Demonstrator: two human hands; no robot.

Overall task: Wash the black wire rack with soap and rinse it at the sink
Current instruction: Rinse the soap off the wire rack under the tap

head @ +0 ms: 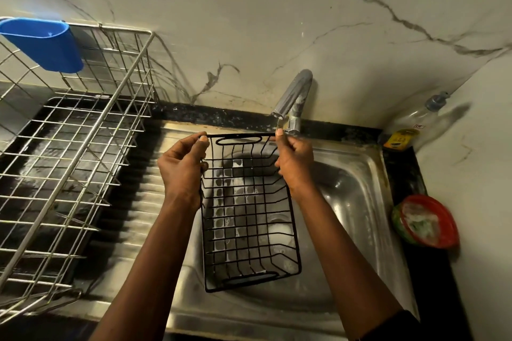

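Head view, the only one: black wire rack (249, 213) was held over the basin of the steel sink (360, 202), dead centre, long axis running 12 to 6, tilted with the far end higher and the near end low above the basin. Soap film filled some grid cells on its left half. Left hand (181, 171) sat at the rack's 10 o'clock corner, fingers curled, thumb and forefinger pinching the top rim wire by the handle loop. Right hand (295, 163) was at the 2 o'clock corner, also curled, pinching the rim wire there. Both forearms came in from 6 o'clock. Tap (293, 94) stood at 12 o'clock from the rack, spout end just above the right thumb; could not tell if water ran. Ridged drainboard (144, 202) lay at 9 o'clock, beside the basin. Farther out at 9 to 10 o'clock a large steel dish rack (69, 147) stood on a black tray (55, 108), with a blue plastic holder (44, 44) hung on its far rim. At 3 o'clock a red tub (425, 220) with whitish soap in it sat on the black desk (404, 169). At 2 o'clock a clear bottle (415, 122) with a yellow label stood in the corner. White veined marble wall (249, 22) ran behind everything.
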